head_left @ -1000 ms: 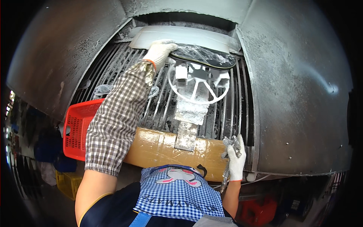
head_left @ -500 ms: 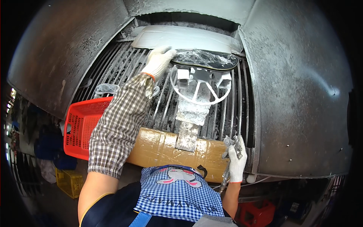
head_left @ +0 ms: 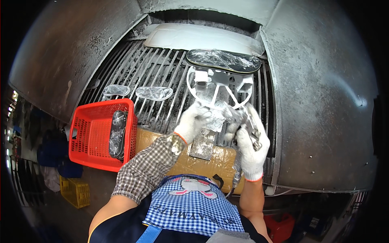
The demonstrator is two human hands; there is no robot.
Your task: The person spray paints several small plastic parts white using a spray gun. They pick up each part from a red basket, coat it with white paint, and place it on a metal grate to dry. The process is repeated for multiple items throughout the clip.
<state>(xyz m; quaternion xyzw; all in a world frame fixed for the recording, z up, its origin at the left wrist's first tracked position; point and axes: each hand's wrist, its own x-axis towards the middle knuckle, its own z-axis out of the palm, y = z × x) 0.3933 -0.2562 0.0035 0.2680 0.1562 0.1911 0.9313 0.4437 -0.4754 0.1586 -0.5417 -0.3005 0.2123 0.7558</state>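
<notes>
My left hand (head_left: 192,122), in a white knit glove, is at the near left edge of a white-coated wheel-shaped stand (head_left: 219,90). Its fingers are smeared by motion, and I see nothing clear in them. Wrapped in my gloved right hand (head_left: 252,141) is a metal spray gun (head_left: 254,133), its hose (head_left: 237,174) trailing down past the wrist. The gun's front end is blurred, close to the left fingers. Beyond the stand's top lies a long, rounded black piece (head_left: 223,61) under crinkled clear film.
Two film-wrapped oval pieces (head_left: 154,93) rest on the metal bars (head_left: 162,115) left of the stand. A red basket (head_left: 87,162) holds dark film-wrapped pieces (head_left: 118,135). Metal side walls (head_left: 320,101) flank the bars. A tape-covered brown ledge (head_left: 162,141) runs along the front.
My left hand has left the black piece and come back toward me, baring the basket and a second oval piece. My right hand has risen with the spray gun toward the stand.
</notes>
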